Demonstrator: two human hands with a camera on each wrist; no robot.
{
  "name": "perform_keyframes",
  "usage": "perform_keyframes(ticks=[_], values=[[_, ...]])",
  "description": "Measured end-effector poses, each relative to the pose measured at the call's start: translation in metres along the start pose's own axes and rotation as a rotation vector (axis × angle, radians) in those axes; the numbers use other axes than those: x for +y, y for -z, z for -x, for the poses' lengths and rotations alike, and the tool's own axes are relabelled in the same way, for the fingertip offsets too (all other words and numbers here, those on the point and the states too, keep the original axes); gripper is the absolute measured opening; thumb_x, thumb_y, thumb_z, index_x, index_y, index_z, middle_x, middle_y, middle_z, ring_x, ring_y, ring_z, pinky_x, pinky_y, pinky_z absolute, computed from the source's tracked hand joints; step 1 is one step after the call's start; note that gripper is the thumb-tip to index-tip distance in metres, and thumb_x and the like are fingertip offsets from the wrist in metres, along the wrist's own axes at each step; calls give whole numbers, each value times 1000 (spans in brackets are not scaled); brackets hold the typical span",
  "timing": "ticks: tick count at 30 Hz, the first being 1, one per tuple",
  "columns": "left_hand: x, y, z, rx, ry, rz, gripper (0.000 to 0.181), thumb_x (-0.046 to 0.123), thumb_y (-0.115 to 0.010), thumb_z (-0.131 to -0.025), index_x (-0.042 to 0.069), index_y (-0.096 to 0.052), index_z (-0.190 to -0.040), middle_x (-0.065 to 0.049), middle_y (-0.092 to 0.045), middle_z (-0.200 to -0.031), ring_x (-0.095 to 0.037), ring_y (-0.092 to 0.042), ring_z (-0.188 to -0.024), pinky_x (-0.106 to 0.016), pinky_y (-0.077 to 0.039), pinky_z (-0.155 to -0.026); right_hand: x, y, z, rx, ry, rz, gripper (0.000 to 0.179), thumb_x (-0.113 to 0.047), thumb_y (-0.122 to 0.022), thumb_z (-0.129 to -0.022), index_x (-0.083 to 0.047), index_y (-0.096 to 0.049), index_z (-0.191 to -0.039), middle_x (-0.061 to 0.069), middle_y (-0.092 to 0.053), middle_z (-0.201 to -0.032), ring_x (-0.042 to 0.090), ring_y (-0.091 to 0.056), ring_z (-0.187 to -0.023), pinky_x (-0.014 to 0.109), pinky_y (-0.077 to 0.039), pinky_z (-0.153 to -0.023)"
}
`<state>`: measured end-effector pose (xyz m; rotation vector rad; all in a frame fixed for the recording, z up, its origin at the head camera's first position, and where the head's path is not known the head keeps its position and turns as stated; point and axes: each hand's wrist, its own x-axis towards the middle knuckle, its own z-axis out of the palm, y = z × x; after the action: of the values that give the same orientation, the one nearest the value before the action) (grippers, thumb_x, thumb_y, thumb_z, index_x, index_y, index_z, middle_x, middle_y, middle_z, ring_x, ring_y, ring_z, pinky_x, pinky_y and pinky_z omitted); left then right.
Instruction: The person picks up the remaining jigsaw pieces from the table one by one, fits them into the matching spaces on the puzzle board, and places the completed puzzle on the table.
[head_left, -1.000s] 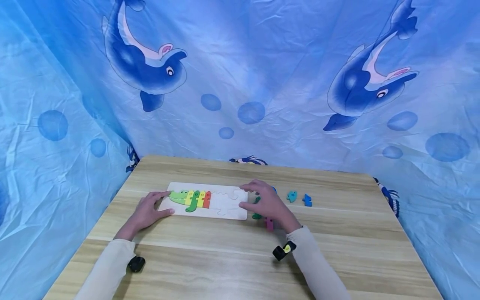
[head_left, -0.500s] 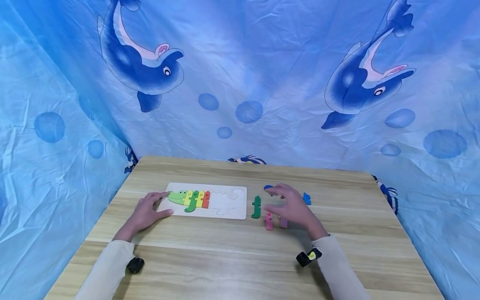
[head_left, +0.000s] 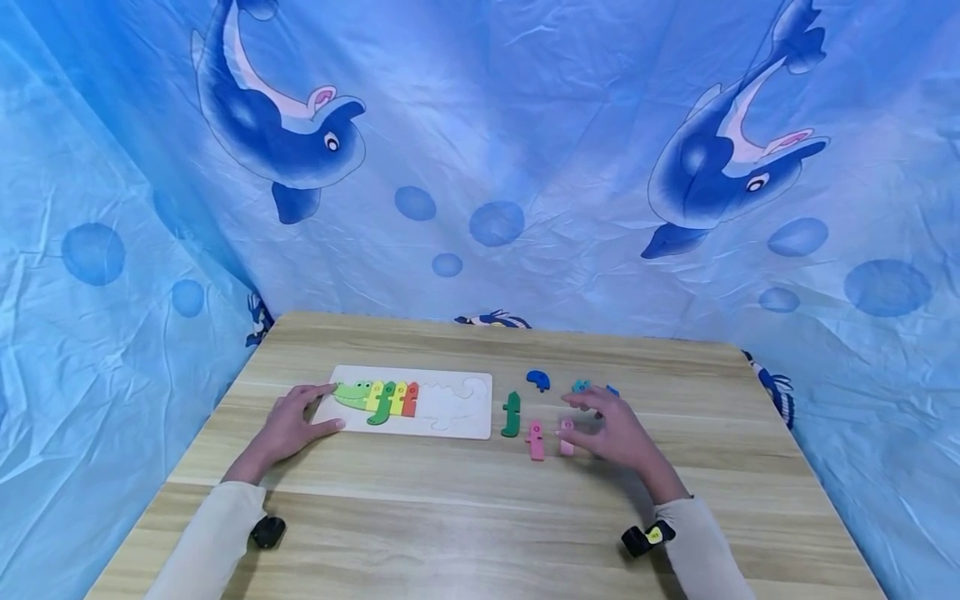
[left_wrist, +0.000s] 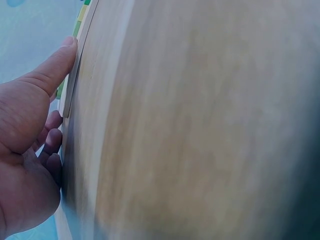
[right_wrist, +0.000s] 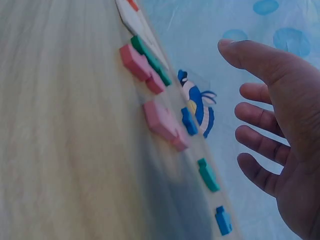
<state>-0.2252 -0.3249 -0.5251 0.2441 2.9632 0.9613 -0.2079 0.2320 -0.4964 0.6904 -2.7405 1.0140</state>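
A pale wooden puzzle board [head_left: 457,427] lies on the table with a crocodile's green head [head_left: 352,395] and yellow, green and red body pieces in its left half. Only outlines show on its right half. My left hand [head_left: 291,427] holds the board's left end, thumb [left_wrist: 60,65] along the near edge and fingers around the end. My right hand [head_left: 621,429] hovers with spread fingers over the loose pieces, holding nothing. Closest to its thumb is a pink puzzle piece [right_wrist: 164,124]. Another pink piece [head_left: 536,442] and a green piece [head_left: 512,414] lie between it and the board.
A dark blue curved piece [head_left: 537,380] lies behind the pink ones. A teal piece [right_wrist: 208,175] and a blue piece [right_wrist: 223,220] are partly hidden by my right hand in the head view. A blue dolphin-print cloth [head_left: 480,150] hangs around the wooden table [head_left: 420,517].
My right hand has moved right, away from the board's right end and over the loose pieces, uncovering the green and dark blue pieces. My left hand stays on the board.
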Motion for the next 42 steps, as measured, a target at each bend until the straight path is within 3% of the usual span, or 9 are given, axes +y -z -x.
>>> perform_keyframes(ticks=[7, 12, 18, 42], values=[[-2, -1, 0, 1, -8, 0, 80, 46, -78, -89, 5, -48, -151, -32, -41, -147, -51, -37, -132, -66, -29, -104, 10, -4, 11, -56, -81, 20, 68, -51, -85, -80, -13, -68, -134, 2, -64, -118, 23, -61, -103, 44, -53, -81], [-3, 0, -1, 0, 1, -3, 81, 46, -79, -89, 5, -48, -151, -32, -41, -147, -51, -38, -131, -66, -29, -105, 15, -8, 15, -85, -128, 4, 73, -55, -86, -77, -14, -67, -134, -1, -63, -123, 19, -61, -106, 44, -53, -87], [-1, 0, 1, -3, 7, -4, 80, 44, -79, -89, 4, -48, -151, -32, -41, -147, -51, -38, -132, -66, -29, -105, 20, -11, 19, -102, -130, 24, 76, -52, -88, -76, -11, -66, -136, -1, -61, -116, 14, -55, -94, 35, -50, -78], [-1, -2, 0, 3, 7, -1, 78, 44, -79, -89, 6, -49, -151, -31, -42, -146, -50, -38, -132, -64, -29, -105, 28, -16, 15, -156, -132, 123, 76, -54, -88, -74, -12, -68, -133, -5, -53, -101, 12, -45, -81, 28, -40, -68]])
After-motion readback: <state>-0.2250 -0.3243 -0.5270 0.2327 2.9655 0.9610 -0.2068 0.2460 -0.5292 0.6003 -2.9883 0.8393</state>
